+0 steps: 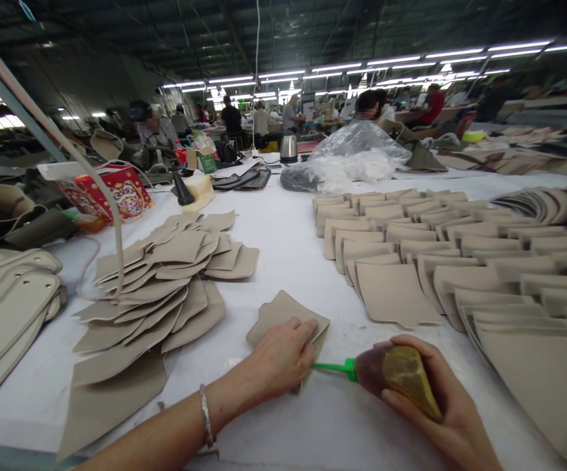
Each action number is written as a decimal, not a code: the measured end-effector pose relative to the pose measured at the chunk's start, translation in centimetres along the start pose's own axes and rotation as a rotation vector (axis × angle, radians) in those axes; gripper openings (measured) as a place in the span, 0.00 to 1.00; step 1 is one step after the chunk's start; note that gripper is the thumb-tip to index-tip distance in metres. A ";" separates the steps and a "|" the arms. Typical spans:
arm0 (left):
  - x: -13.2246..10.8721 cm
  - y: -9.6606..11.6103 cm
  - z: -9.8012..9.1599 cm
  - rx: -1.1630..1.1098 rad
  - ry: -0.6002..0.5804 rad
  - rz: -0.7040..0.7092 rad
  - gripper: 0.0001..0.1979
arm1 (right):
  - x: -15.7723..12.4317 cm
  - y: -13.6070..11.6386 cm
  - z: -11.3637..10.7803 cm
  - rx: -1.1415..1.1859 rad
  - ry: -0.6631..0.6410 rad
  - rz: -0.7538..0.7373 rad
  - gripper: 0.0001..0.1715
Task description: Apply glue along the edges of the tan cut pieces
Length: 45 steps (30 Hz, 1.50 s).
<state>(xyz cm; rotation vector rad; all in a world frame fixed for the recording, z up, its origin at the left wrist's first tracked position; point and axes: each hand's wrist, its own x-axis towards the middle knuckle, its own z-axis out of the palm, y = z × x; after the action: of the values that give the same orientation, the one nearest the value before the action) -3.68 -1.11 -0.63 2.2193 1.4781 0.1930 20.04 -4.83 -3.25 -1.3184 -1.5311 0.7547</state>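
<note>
Amber bottle (pixel 408 379), gripped in your right hand (pixel 452 402); its green nozzle (pixel 335 368) points left, the tip close beside your left hand (pixel 283 356). Your left hand, fingers curled, holds the right side of a beige piece (pixel 273 320) on the white table (pixel 276 242). Flanking it: left, a loose pile (pixel 175 291); right, overlapping rows (pixel 391 291). Beyond: black cone (pixel 182 190), kettle (pixel 289 149), clear plastic (pixel 356 154). Farthest: workers (pixel 231 119).

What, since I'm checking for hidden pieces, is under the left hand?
A beige piece, its far part visible on the white table. Whatever lies directly beneath the left hand is covered and cannot be seen.
</note>
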 end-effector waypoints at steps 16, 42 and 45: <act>0.2 -0.1 -0.1 -0.027 -0.026 -0.005 0.21 | 2.1 2.4 -1.4 -0.098 -0.033 -0.111 0.27; -0.1 -2.1 -0.3 -0.147 0.205 -0.181 0.19 | 0.6 1.1 -1.4 0.768 0.106 0.494 0.25; -0.1 -4.5 -1.0 0.008 0.375 -0.395 0.23 | 0.8 2.1 -2.7 1.103 0.205 0.672 0.22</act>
<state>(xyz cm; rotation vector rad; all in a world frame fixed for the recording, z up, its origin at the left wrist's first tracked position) -7.83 0.53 -1.78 1.9147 2.0831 0.4930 23.35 -3.93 -3.93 -0.9443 -0.2881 1.5256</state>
